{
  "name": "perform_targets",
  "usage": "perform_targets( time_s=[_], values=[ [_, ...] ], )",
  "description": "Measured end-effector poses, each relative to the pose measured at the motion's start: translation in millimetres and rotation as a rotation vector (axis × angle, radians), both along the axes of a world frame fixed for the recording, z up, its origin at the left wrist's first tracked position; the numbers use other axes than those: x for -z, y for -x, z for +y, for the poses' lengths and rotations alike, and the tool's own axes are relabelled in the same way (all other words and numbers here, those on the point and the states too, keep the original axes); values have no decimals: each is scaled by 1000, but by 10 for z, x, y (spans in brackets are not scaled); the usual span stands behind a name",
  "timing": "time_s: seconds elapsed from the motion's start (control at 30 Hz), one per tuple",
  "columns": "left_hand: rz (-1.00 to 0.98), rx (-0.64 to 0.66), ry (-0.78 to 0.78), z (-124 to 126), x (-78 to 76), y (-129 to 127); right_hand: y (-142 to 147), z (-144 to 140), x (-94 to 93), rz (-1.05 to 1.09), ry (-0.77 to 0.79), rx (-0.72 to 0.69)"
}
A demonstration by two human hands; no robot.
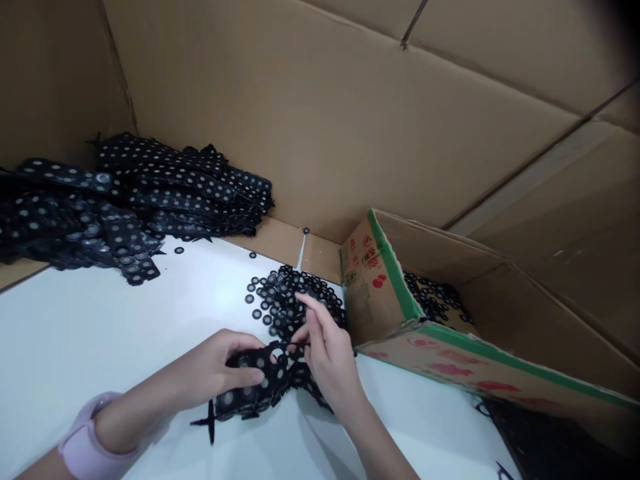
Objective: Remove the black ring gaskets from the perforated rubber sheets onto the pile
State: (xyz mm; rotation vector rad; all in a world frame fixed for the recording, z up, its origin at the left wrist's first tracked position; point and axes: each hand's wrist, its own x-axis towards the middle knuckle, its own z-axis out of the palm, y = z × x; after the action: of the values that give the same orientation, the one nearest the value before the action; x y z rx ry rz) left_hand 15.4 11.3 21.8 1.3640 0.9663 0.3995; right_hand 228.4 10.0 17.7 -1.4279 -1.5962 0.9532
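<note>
My left hand [213, 370] grips a black rubber sheet [250, 393] full of round punched rings, holding it just above the white table [75, 333]. My right hand [327, 350] pinches the sheet's upper right edge with thumb and fingers, the index finger stretched out over it. Right behind both hands lies a pile of loose black rings [290, 300].
A big stack of black punched sheets [125, 200] lies at the back left. A cardboard box with green trim [400, 293], holding more black rings, stands to the right. Brown cardboard walls [325, 120] close off the back. More black material [530, 440] sits at the lower right.
</note>
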Motion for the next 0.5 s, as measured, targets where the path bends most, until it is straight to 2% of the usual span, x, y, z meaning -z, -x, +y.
perform_targets(
  time_s=[0.17, 0.27, 0.43, 0.5],
  values=[
    [47, -44, 161, 33, -13, 37, -3, -65, -157, -336, -238, -194],
    [32, -81, 188, 13, -17, 16, 64, -129, -197, -498, -338, -293],
    [-15, -112, 110, -11, 9, -66, 173, -181, -67, -499, -398, -280],
    [-30, -110, 81, -9, 21, -79, 186, -183, -39, -471, -358, -311]
  ],
)
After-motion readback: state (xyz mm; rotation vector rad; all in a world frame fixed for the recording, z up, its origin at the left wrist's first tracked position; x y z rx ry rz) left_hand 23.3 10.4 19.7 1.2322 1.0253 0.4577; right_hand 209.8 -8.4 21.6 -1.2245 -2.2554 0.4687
